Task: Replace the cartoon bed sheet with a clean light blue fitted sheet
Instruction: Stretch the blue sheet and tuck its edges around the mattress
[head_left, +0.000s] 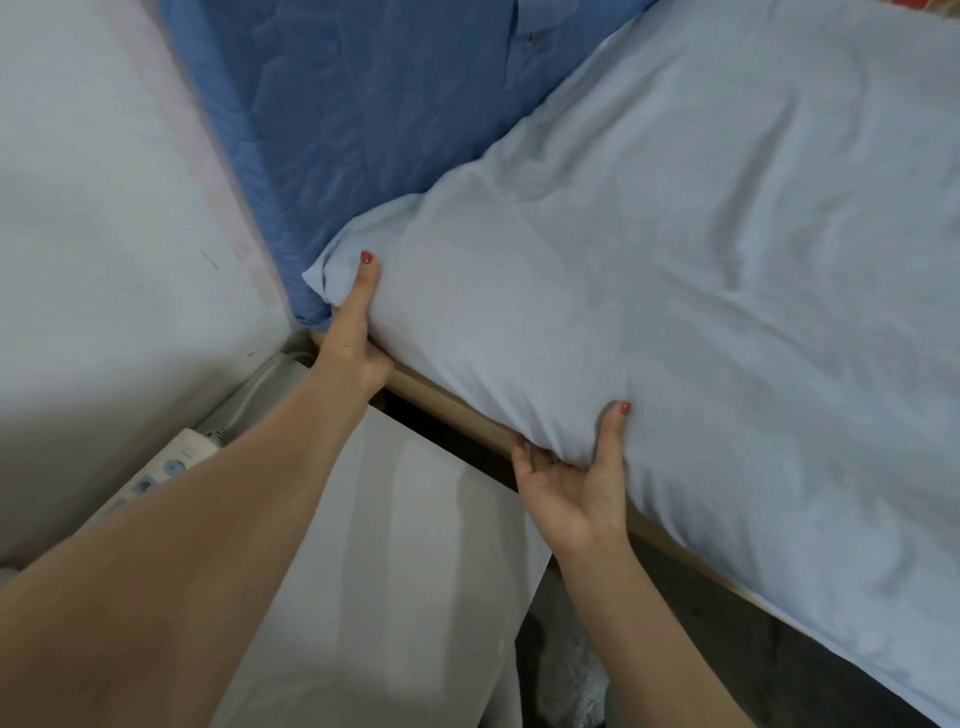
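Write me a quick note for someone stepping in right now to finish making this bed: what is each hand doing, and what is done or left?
Left hand: thumb up on the light blue fitted sheet at the mattress corner, fingers hidden under the edge.
Right hand: grips a bunched fold of the sheet's side edge above the wooden bed frame.
Done: the sheet is spread over the mattress; no cartoon sheet is in view.
Left: the corner is loose, with a flap sticking out against the blue quilted headboard. Pull it down over the corner, tuck the side edge and smooth the wrinkles. The other corners are out of view.
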